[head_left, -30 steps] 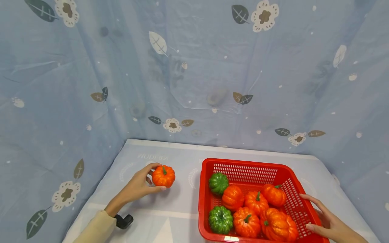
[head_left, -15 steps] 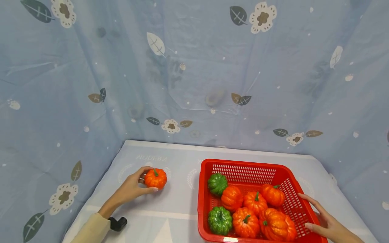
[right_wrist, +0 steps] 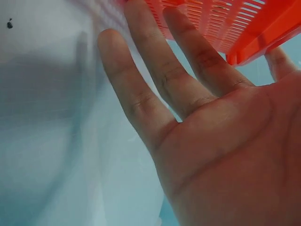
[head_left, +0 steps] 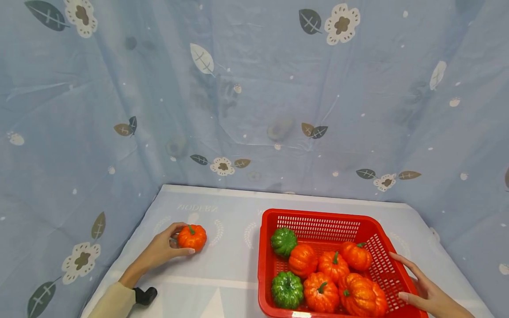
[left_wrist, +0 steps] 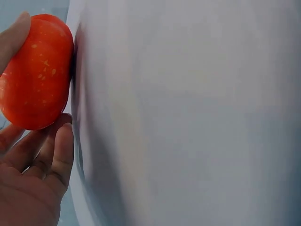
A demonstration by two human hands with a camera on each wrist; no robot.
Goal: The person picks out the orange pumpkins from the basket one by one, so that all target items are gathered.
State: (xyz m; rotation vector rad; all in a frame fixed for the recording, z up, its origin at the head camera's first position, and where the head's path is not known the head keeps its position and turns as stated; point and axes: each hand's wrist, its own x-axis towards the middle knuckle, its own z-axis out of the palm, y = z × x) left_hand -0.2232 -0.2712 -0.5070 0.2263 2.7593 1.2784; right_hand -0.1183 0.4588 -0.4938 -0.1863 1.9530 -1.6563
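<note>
A small orange pumpkin (head_left: 192, 239) with a green stem is at the left of the table, between the thumb and fingers of my left hand (head_left: 161, 251). In the left wrist view the thumb lies on one side of the pumpkin (left_wrist: 40, 75), with fingers below it, close over the cloth. My right hand (head_left: 427, 289) is at the right side of a red plastic basket (head_left: 262, 265), fingertips right at its rim. Its fingers look extended in the right wrist view, alongside the slotted basket wall (right_wrist: 216, 23). Inside the basket sit several orange pumpkins (head_left: 321, 291) and two green ones (head_left: 287, 289).
The table (head_left: 222, 265) is covered with a pale printed cloth. Blue curtains (head_left: 254, 101) with flowers and leaves rise behind it and at both sides. A black device (head_left: 145, 296) shows beside the left wrist, by a cream sleeve (head_left: 115, 301).
My left hand has moved left and a little nearer with the small orange pumpkin. The right hand stays at the basket's side, and the basket's contents look the same.
</note>
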